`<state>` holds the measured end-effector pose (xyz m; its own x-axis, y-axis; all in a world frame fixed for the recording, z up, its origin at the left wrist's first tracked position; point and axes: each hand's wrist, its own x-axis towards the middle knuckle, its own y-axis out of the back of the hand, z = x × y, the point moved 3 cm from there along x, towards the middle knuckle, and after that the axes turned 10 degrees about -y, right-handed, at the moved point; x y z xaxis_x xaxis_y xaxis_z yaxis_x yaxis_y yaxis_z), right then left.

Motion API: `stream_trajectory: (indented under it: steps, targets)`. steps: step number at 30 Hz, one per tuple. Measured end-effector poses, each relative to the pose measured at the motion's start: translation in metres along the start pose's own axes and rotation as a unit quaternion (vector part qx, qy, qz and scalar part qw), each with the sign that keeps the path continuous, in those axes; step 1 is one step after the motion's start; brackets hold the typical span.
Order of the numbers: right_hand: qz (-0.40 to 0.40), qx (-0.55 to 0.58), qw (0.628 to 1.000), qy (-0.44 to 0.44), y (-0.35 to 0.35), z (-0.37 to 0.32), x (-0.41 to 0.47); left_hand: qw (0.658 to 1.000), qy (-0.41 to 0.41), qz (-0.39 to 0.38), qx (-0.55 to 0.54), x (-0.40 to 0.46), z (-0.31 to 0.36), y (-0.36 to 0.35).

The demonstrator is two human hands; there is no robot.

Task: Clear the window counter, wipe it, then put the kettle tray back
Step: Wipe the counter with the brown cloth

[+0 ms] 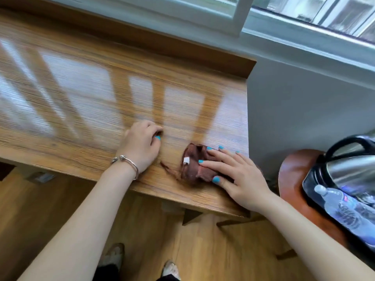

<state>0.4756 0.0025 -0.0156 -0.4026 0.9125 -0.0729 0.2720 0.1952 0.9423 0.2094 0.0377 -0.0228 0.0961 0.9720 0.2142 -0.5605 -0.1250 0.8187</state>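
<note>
We press our right hand [235,173], fingers spread flat, on the brown cloth [194,165] atop the wooden counter [81,94]; our left hand [140,147] rests beside it, fingers curled, holding nothing.

hands [140,148] on counter [81,94], rag [192,163]
</note>
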Motion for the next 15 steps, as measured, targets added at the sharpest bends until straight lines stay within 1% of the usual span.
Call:
stream_trajectory:
  steps: [2,3,7,9,12,13,15]
  targets:
    - [0.025,0.015,0.999,-0.04,0.01,0.022,0.037,0.998,-0.027,-0.047,0.007,0.006,0.002,0.002]
    - [0.04,0.007,0.997,-0.064,0.017,0.033,0.061,0.998,-0.031,-0.057,0.01,0.008,0.002,0.002]
    - [0.062,-0.043,0.986,-0.151,0.037,0.069,0.159,0.999,-0.036,-0.041,-0.001,0.003,0.0,0.0]
    - [0.063,-0.051,0.973,-0.216,0.041,0.078,0.195,0.999,-0.036,-0.032,-0.017,0.0,-0.002,-0.001]
    - [0.073,-0.042,0.951,-0.297,0.042,0.086,0.22,0.999,-0.052,-0.014,-0.003,-0.005,-0.002,-0.004]
    - [0.079,-0.04,0.949,-0.303,0.043,0.086,0.22,0.998,-0.057,-0.016,0.002,-0.006,-0.001,-0.004]
    - [0.078,-0.033,0.956,-0.282,0.043,0.075,0.203,0.998,-0.053,-0.033,-0.007,-0.004,-0.002,-0.003]
